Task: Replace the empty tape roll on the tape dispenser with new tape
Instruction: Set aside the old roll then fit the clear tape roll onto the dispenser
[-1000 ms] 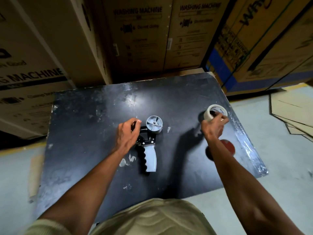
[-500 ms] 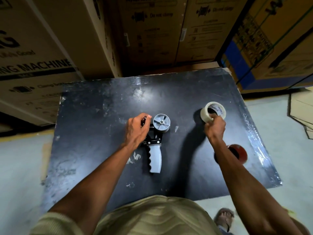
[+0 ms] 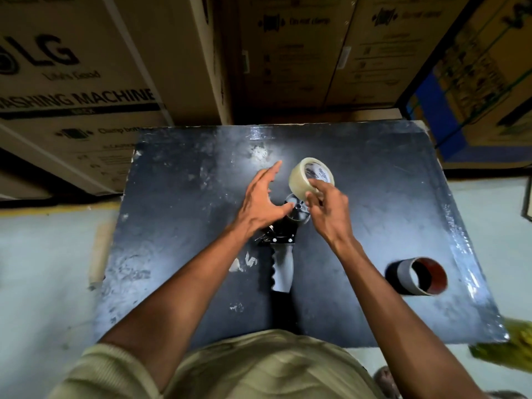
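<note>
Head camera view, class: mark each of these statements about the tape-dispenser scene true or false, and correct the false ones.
1. The right hand holds the clear tape roll. True.
2. The clear tape roll is already seated on the dispenser's wheel. False: it is held just above the wheel, not yet on it.
3. The empty core lies on the black table to the right of the tape dispenser. True.
4. The left hand grips the dispenser's handle. False: it is open, fingers spread, beside the wheel.
5. The dispenser's handle points toward the person. True.
</note>
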A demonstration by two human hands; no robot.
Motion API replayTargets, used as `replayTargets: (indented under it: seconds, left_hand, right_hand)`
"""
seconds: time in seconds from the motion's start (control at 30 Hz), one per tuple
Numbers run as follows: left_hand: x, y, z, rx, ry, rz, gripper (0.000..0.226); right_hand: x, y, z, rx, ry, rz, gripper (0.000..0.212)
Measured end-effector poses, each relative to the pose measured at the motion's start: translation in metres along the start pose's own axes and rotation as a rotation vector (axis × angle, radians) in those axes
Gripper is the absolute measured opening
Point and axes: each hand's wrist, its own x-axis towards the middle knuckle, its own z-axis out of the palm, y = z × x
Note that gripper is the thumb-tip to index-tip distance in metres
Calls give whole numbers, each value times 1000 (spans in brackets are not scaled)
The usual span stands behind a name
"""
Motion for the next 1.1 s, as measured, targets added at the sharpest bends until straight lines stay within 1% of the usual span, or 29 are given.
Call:
replayTargets:
  seconds: [0.07, 0.3, 0.57, 0.73, 0.87, 1.03, 1.1]
  left_hand:
    - [3, -1, -3, -10, 6, -18, 95]
    - [-5, -7, -8, -48, 126, -36, 50]
    - [-13, -11, -6, -55, 241, -79, 19]
    - [-15, -3, -7, -23, 253, -97, 11]
    - [-16, 3, -8, -92, 247, -162, 4]
    - [-12, 3, -15, -143, 163, -223, 3]
    - [-10, 5, -18, -170, 113, -247, 4]
  right_hand:
    - [-2, -11, 1, 23, -23, -24, 34]
    - [-7, -26, 10, 11, -70, -16, 36]
    - [-12, -29, 13, 20, -97, 31, 35]
    - [-12, -26, 12, 0, -96, 40, 39]
    - [-12, -28, 9, -25, -143, 38, 38]
    - [-5, -31, 1, -134, -154, 32, 43]
    - [-2, -34, -3, -183, -193, 14, 48]
